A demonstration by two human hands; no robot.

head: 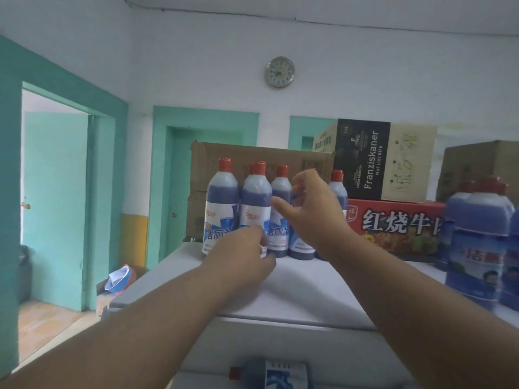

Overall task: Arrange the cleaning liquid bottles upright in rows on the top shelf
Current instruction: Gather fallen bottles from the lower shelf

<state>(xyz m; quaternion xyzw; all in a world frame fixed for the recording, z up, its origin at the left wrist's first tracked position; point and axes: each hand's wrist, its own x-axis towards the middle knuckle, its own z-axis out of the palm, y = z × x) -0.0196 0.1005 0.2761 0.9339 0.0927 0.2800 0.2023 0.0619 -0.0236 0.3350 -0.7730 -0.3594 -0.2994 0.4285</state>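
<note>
Tall red-capped plastic bottles of dark blue cleaning liquid (256,209), upright in rows on white top shelf (303,290); probably heavy, stiff, top-heavy, best grasped mid-body; left hand (241,248) fingers curled at label, clamping uncertain; right hand (309,209) fingers loosely apart.

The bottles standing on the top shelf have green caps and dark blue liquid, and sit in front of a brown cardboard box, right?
Not quite: the caps are red, not green. The head view shows the bottles upright on the top shelf, filled with dark blue liquid, in front of the brown cardboard box.
</note>
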